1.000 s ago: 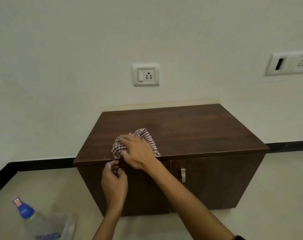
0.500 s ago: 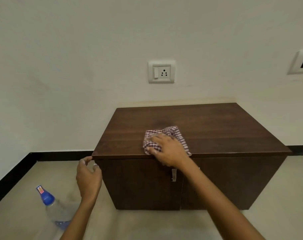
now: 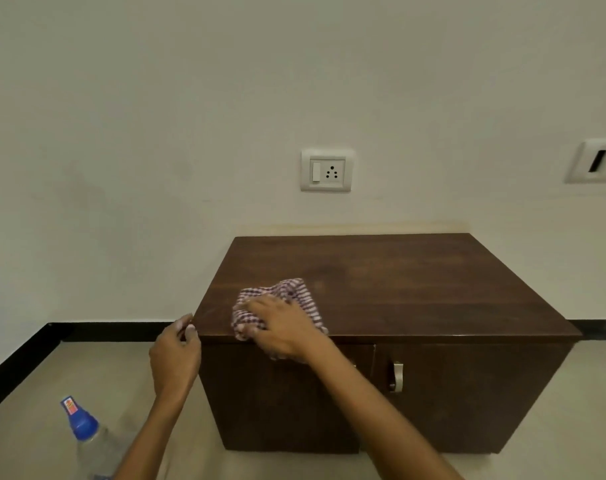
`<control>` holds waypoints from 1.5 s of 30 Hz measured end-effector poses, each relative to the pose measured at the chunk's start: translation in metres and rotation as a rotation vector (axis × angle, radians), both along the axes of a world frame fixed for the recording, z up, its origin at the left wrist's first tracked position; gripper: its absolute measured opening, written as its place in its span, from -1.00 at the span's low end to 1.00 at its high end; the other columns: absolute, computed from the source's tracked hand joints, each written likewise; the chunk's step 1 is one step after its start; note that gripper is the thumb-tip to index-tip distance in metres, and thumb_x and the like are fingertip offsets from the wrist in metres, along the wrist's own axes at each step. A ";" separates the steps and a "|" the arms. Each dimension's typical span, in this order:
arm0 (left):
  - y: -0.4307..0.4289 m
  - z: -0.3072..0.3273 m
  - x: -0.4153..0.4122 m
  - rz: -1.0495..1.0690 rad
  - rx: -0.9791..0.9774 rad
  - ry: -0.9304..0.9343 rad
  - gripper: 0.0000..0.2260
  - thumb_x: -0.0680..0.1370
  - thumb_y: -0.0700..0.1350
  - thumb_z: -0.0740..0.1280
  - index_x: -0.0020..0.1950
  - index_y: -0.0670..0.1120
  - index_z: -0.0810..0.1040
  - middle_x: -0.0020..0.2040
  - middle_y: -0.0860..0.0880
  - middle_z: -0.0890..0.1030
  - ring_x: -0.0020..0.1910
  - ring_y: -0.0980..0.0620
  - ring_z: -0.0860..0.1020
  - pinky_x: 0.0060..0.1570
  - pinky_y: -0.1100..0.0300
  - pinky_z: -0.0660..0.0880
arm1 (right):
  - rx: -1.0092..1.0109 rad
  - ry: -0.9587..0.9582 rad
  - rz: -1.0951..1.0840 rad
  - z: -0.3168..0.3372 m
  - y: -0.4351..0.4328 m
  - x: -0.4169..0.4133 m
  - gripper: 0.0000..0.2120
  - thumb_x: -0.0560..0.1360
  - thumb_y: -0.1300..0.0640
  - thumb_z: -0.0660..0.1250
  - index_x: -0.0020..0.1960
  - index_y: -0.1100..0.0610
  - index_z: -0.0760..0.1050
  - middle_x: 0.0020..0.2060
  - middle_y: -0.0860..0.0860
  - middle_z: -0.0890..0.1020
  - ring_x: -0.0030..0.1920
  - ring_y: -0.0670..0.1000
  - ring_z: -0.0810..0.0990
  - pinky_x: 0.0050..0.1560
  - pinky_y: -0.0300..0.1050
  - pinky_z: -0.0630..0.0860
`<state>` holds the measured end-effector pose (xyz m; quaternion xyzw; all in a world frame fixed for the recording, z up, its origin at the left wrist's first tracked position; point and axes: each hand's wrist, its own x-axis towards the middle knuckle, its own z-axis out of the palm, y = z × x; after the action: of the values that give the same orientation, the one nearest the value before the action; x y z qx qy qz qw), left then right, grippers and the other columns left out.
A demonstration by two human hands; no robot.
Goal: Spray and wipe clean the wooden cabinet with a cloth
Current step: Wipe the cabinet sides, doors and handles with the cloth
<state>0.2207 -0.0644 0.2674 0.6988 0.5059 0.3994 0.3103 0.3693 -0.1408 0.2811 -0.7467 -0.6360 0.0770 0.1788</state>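
A low dark wooden cabinet [image 3: 416, 282] with two doors stands against the white wall. My right hand [image 3: 282, 327] lies palm-down on a crumpled red-and-white checked cloth [image 3: 294, 292] at the front left of the cabinet top, fingers pressing it to the wood. My left hand [image 3: 175, 355] hovers by the cabinet's front left corner, its fingertips touching the top's edge and holding nothing. A clear bottle with a blue cap [image 3: 87, 434] stands on the floor at the lower left, its base cut off by the frame.
A metal door handle [image 3: 397, 375] shows on the right door. A wall socket [image 3: 326, 170] sits above the cabinet, another plate [image 3: 596, 164] at the far right. Black skirting [image 3: 114, 331] runs along the beige floor.
The view has swung left and down a little. My right hand with the cloth slid left along the front edge. My left hand rose from beside the cabinet to its front left corner.
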 end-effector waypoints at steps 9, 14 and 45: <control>0.052 0.025 0.035 -0.148 -0.022 0.218 -0.70 0.60 -0.15 0.13 0.15 -0.30 0.54 0.11 -0.32 0.58 0.01 -0.22 0.52 -0.04 0.11 0.35 | -0.091 0.019 -0.012 0.003 0.086 0.031 -0.44 0.54 -0.22 0.04 0.47 -0.01 0.14 0.50 -0.02 0.16 0.49 0.04 0.09 0.44 0.24 -0.11; 0.039 0.025 0.062 -0.212 0.037 0.321 -0.70 0.58 -0.14 0.19 0.28 -0.22 0.48 0.24 -0.25 0.53 0.21 -0.21 0.49 0.22 -0.01 0.39 | -0.065 0.031 -0.318 0.000 0.013 0.154 -0.43 0.53 -0.22 0.09 0.47 -0.01 0.16 0.49 -0.03 0.20 0.48 0.00 0.13 0.45 0.15 0.04; -0.108 0.017 0.106 -0.479 0.195 0.330 -0.68 0.52 -0.16 0.30 0.28 -0.11 0.45 0.26 -0.12 0.49 0.21 -0.03 0.48 0.10 0.19 0.41 | 0.075 0.092 -0.724 -0.003 -0.290 0.223 -0.50 0.52 -0.01 0.24 0.43 0.01 0.25 0.44 0.03 0.31 0.41 0.06 0.29 0.43 0.11 0.17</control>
<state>0.3263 -0.1727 0.2844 0.8800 0.3297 0.2426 0.2408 0.5927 -0.4305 0.2782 -0.9121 -0.3244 0.0187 0.2501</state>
